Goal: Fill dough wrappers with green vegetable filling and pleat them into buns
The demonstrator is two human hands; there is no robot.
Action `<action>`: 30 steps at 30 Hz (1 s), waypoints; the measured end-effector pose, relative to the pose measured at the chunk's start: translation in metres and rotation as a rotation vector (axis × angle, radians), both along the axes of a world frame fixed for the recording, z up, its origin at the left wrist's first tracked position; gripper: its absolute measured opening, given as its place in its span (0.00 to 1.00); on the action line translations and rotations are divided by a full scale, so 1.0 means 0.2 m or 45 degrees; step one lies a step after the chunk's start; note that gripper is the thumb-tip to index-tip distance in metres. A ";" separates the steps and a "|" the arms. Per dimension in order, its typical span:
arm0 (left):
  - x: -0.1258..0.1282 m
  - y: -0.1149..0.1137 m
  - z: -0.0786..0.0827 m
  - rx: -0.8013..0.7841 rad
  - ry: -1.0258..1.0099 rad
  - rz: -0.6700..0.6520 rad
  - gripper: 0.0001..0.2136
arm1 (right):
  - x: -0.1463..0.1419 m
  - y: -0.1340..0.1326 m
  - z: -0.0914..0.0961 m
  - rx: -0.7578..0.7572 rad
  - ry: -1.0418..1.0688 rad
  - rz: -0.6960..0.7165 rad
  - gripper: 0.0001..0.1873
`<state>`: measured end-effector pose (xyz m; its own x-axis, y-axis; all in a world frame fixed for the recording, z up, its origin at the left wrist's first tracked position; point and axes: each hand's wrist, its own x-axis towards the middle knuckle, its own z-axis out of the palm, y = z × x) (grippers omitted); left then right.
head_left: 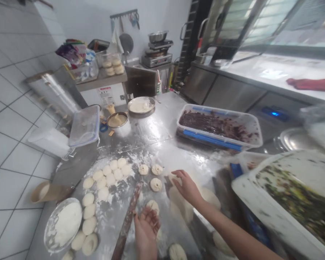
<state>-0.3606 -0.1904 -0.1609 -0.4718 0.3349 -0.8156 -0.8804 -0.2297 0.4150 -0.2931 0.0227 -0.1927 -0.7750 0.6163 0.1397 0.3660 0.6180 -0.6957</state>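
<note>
My left hand (pixel 146 225) is palm up low in the view, fingers curled loosely, with a filled dough bun (pixel 152 206) just beyond its fingertips; whether it holds anything I cannot tell. My right hand (pixel 186 186) reaches forward over the floured steel table (pixel 151 133), its fingers bent down onto a piece of dough (pixel 173 177). A wooden rolling pin (pixel 128 220) lies left of my left hand. Shaped buns (pixel 156 184) sit ahead, and several round dough balls (pixel 111 175) lie to the left. Flattened dough rounds (pixel 178 202) lie under my right arm.
A bowl of flour (pixel 63 224) sits at lower left. A tub of dark red paste (pixel 219 126) stands at right centre, a tray of chopped greens (pixel 295 198) at near right. Small bowls (pixel 117 120), a lidded plastic box (pixel 84 125) and shelves lie farther back.
</note>
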 end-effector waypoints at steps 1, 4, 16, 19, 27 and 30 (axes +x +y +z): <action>0.02 0.00 0.00 0.033 -0.002 -0.016 0.22 | 0.11 -0.03 -0.03 -0.041 -0.038 -0.029 0.13; 0.09 0.00 0.02 0.017 -0.008 -0.085 0.23 | 0.35 -0.16 -0.10 -0.107 -0.151 -0.036 0.13; 0.41 -0.11 0.14 -0.003 0.145 -0.272 0.18 | 0.40 -0.41 -0.11 -0.127 -0.383 -0.411 0.20; 0.45 -0.16 0.14 -0.029 0.175 -0.275 0.18 | 0.40 -0.41 -0.10 -0.156 -0.407 -0.452 0.19; 0.47 -0.16 0.11 0.084 0.163 -0.221 0.20 | 0.40 -0.46 0.07 -0.161 -0.283 -0.218 0.05; 0.48 -0.11 0.14 0.251 0.126 -0.225 0.25 | 0.44 -0.59 0.22 -0.149 -0.162 -0.006 0.07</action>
<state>-0.2647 -0.2122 -0.1323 -0.4663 0.5664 -0.6795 -0.8712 -0.1611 0.4637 -0.2053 -0.0958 -0.1490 -0.7791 0.6261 -0.0325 0.4585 0.5337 -0.7106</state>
